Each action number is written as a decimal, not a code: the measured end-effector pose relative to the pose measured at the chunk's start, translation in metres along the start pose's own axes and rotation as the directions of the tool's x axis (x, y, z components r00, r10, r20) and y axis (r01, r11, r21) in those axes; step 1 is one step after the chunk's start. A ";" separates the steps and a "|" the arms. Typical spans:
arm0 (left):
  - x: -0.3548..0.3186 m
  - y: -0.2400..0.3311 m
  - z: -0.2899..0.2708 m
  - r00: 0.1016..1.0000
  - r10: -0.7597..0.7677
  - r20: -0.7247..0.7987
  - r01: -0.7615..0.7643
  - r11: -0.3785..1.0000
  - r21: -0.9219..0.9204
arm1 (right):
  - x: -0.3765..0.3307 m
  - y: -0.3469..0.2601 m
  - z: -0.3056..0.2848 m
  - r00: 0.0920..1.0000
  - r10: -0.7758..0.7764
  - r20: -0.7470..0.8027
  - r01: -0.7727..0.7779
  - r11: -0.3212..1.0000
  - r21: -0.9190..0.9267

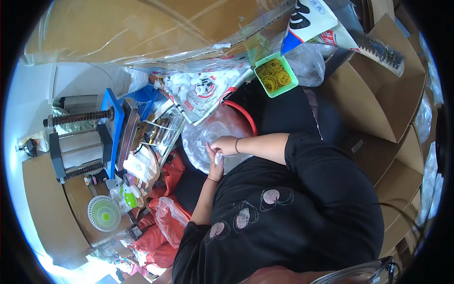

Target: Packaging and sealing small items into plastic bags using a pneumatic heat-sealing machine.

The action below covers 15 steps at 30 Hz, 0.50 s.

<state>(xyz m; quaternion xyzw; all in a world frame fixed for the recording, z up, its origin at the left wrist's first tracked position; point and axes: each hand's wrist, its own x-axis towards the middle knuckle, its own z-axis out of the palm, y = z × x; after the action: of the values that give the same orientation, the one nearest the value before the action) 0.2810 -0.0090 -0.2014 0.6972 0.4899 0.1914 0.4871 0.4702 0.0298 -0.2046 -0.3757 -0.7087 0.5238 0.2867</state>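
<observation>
My left hand (216, 166) and my right hand (227, 145) meet over a bucket with a red rim (247, 115), lined with a clear plastic bag (194, 139). A small, soft-looking white piece (218, 159) shows at the fingers of my left hand, which are closed on it. Its kind is too small to make out. The right hand's fingers are bent together right beside it, and what they pinch is hidden. Beyond the bucket, a printed plastic sheet (196, 110) carries several small white pieces (182, 84).
A green box (292, 81) of yellow rubber bands (273, 75) stands past the bucket. Open cardboard boxes (364, 99) crowd the right side. At left are a blue-framed press (113, 137), a small fan (104, 214) and red plastic bags (158, 246). A large taped carton (142, 31) fills the back.
</observation>
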 end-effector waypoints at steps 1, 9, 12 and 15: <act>0.002 0.011 -0.006 0.982 -0.188 -0.013 0.185 0.974 -0.135 | 0.001 0.003 0.005 1.000 0.002 0.005 -0.002 1.000 0.001; 0.002 -0.046 -0.084 0.876 -0.262 0.404 0.481 0.436 -0.761 | 0.022 -0.046 0.036 0.978 -0.110 -0.180 0.095 0.991 -0.092; 0.008 -0.026 -0.099 0.855 -0.328 0.401 0.514 0.447 -0.732 | 0.026 -0.060 0.043 0.906 -0.398 -0.142 0.351 0.896 -0.272; -0.001 -0.053 -0.105 0.916 -0.309 0.256 0.385 0.500 -0.776 | 0.041 -0.042 0.063 0.873 -0.439 -0.214 0.323 0.848 -0.420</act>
<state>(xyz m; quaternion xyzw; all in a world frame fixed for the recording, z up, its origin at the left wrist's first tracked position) 0.1760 0.0443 -0.1996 0.2896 0.4558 0.2632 0.7994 0.3873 0.0232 -0.1820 -0.3486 -0.8034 0.2481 0.4142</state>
